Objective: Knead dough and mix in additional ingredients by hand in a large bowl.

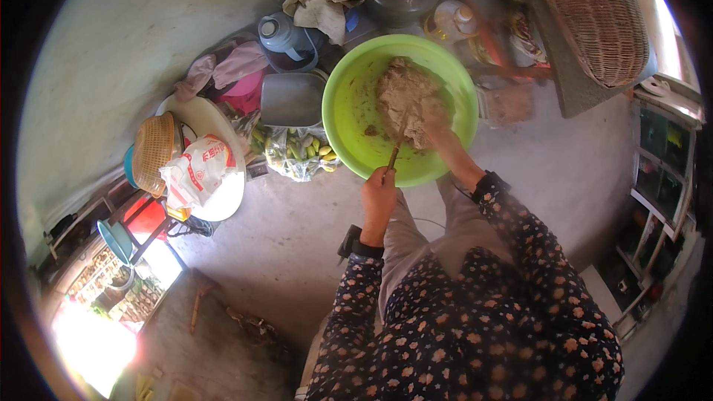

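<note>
A large lime-green plastic basin (pixel 348 117) stands before me with a lumpy, brownish dough-like mass (pixel 406 89) against its far right side. My left hand (pixel 379 195) grips a thin wooden stick (pixel 394 155) at the basin's near rim, and the stick's far end reaches into the mass. Inside the basin, my right hand (pixel 443 131) is pressed against the right part of the mass. Its fingers are blurred and partly hidden by the mass, so whether they hold any of it is unclear. Brown smears and crumbs cling to the basin's inner wall.
Left of the basin are a clear bag of green and yellow fruit or vegetables (pixel 303 147), a grey container (pixel 292 99) and a blue thermos (pixel 276 33). A white basin (pixel 237 178) holds a plastic bag (pixel 198 170). At upper right, a wicker basket (pixel 596 16) rests on a board.
</note>
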{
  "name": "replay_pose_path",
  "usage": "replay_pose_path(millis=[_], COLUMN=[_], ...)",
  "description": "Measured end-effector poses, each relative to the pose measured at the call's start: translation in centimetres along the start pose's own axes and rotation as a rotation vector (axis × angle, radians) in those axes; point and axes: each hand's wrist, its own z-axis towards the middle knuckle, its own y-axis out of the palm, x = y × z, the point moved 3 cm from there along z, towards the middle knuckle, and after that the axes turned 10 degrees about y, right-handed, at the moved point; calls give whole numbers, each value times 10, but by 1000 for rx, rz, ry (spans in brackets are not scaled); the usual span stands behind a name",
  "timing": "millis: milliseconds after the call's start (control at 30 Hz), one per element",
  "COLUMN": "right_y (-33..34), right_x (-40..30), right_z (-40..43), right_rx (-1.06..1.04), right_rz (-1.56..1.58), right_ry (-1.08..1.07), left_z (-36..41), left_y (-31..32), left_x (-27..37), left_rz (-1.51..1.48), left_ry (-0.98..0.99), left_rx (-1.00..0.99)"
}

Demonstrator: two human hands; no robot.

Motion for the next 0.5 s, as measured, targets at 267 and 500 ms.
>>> replay_pose_path(millis=[267,500], right_y=[2,8], right_x=[-30,-55], right_z=[-9,-15], right_rx=[217,174], right_rz=[-1088,-1156], right_ry=[-439,-787], left_z=[-1,-13], left_y=[-18,-28], left_x=[6,16], left_rz=[87,119], left_ry=[60,100], left_rx=[20,3])
